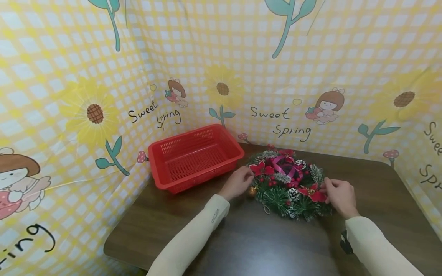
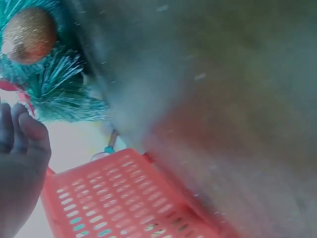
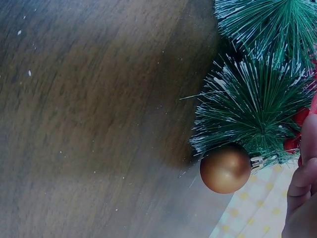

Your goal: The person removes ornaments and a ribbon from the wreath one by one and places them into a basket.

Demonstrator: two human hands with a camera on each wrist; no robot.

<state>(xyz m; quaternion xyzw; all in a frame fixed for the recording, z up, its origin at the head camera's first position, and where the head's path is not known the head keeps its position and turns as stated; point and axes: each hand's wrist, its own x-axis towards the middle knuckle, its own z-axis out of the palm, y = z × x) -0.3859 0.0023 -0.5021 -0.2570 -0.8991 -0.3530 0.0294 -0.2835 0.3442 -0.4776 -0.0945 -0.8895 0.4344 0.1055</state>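
A Christmas wreath [image 1: 281,199] lies on the table, made of frosted green sprigs with red poinsettias, pinecones, berries and a purple ribbon. At its left side my left hand [image 1: 238,182] has curled fingers at the edge of a red poinsettia [image 1: 261,168]. My right hand [image 1: 340,195] pinches the outer edge of another poinsettia [image 1: 312,193] at the wreath's right front. A gold ball ornament [image 3: 226,168] hangs below the sprigs in the right wrist view; another gold ball [image 2: 29,35] shows in the left wrist view. Both hands' fingertips are partly hidden.
A red perforated plastic basket [image 1: 197,180] stands left of the wreath, near the back of the brown wooden table [image 1: 262,245]. Yellow checked cloth [image 1: 241,50] with sunflower prints hangs behind and at the sides. A small loop of string [image 1: 266,209] sticks out from the wreath's front.
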